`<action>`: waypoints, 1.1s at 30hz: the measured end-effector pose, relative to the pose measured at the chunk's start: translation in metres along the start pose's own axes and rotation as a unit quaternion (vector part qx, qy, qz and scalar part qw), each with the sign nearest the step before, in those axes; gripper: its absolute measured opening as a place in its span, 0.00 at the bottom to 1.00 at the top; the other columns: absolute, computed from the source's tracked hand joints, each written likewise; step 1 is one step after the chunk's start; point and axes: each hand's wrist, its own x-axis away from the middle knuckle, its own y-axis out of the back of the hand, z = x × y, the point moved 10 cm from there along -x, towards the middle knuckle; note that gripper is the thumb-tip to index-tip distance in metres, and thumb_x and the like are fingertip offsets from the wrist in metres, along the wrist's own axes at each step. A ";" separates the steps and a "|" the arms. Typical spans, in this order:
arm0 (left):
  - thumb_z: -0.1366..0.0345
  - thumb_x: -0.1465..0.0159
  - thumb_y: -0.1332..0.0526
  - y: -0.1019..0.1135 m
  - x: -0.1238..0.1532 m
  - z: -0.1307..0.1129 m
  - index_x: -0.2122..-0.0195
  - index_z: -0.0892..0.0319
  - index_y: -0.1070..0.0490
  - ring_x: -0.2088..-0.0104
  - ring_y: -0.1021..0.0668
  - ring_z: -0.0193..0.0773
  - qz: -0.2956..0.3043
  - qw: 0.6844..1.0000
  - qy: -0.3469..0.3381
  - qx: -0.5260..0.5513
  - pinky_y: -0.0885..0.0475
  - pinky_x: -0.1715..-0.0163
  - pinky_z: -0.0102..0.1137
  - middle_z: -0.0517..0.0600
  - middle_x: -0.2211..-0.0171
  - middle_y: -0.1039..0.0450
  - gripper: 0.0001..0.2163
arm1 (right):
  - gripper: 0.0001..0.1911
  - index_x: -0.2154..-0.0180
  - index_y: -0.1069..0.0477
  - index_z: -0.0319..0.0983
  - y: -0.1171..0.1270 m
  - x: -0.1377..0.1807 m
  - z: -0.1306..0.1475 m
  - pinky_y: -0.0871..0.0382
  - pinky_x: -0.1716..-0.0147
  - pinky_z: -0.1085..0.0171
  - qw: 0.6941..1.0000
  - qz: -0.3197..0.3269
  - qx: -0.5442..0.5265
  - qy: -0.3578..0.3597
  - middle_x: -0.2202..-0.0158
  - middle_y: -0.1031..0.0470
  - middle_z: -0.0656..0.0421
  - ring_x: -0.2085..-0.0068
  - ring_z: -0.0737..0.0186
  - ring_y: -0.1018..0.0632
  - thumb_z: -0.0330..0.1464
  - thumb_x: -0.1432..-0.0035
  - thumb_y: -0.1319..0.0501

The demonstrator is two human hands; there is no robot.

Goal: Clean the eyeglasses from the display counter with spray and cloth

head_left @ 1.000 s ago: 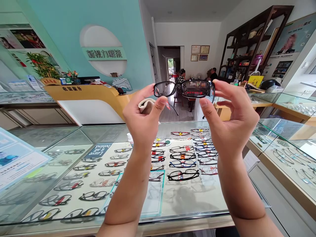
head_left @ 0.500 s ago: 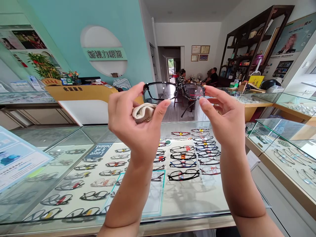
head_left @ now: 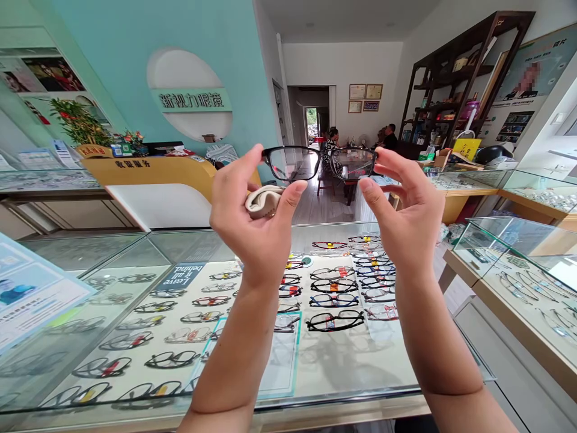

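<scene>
While the black-framed glasses (head_left: 321, 162) are held up above the glass counter (head_left: 356, 367), the left hand (head_left: 252, 225) has its fingers narrow on one outer end, a rolled cloth (head_left: 262, 202) tucked in its palm; the right hand (head_left: 408, 210) grips the other end; the frame looks light and stiff, the lenses slippery (smudges likely), so the outer corners suit holding best.

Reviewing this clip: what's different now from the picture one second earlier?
The held eyeglasses have shifted to the person's left and turned, so the left lens looks wider and the right one narrower. Both the left hand and right hand moved left with them. More of the cloth shows in the left hand. Nothing was let go; the displayed frames stayed put.
</scene>
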 end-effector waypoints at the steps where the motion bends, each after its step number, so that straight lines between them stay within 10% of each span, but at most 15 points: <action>1: 0.39 0.33 0.27 0.001 0.001 -0.002 0.39 0.45 0.21 0.36 0.22 0.59 -0.004 1.000 -0.002 -0.002 0.19 0.49 0.53 0.54 0.43 0.19 0.26 | 0.21 0.36 0.21 0.54 -0.001 0.000 -0.003 0.13 0.51 0.48 1.000 0.007 -0.001 -0.006 0.39 0.17 0.55 0.42 0.48 0.14 0.42 0.27 0.33; 15: 0.37 0.33 0.29 0.004 0.005 -0.013 0.40 0.44 0.22 0.37 0.20 0.59 -0.020 0.999 -0.044 -0.010 0.18 0.60 0.52 0.55 0.41 0.19 0.27 | 0.24 0.34 0.22 0.51 -0.011 0.004 -0.027 0.12 0.51 0.47 0.997 0.050 -0.034 -0.053 0.37 0.16 0.54 0.45 0.50 0.12 0.42 0.29 0.33; 26: 0.36 0.32 0.30 -0.025 0.006 0.044 0.38 0.47 0.22 0.42 0.17 0.53 0.015 0.997 0.061 0.034 0.17 0.53 0.50 0.55 0.38 0.19 0.29 | 0.22 0.35 0.23 0.53 -0.002 0.006 0.013 0.14 0.51 0.45 0.998 -0.041 0.049 0.029 0.38 0.18 0.52 0.41 0.45 0.17 0.39 0.27 0.35; 33: 0.46 0.32 0.25 -0.028 0.009 0.037 0.35 0.42 0.24 0.43 0.16 0.50 0.023 0.999 0.042 0.003 0.16 0.52 0.43 0.56 0.36 0.20 0.27 | 0.21 0.35 0.23 0.53 -0.005 0.006 0.009 0.15 0.48 0.43 0.998 -0.036 0.054 0.025 0.37 0.19 0.52 0.39 0.44 0.18 0.41 0.27 0.35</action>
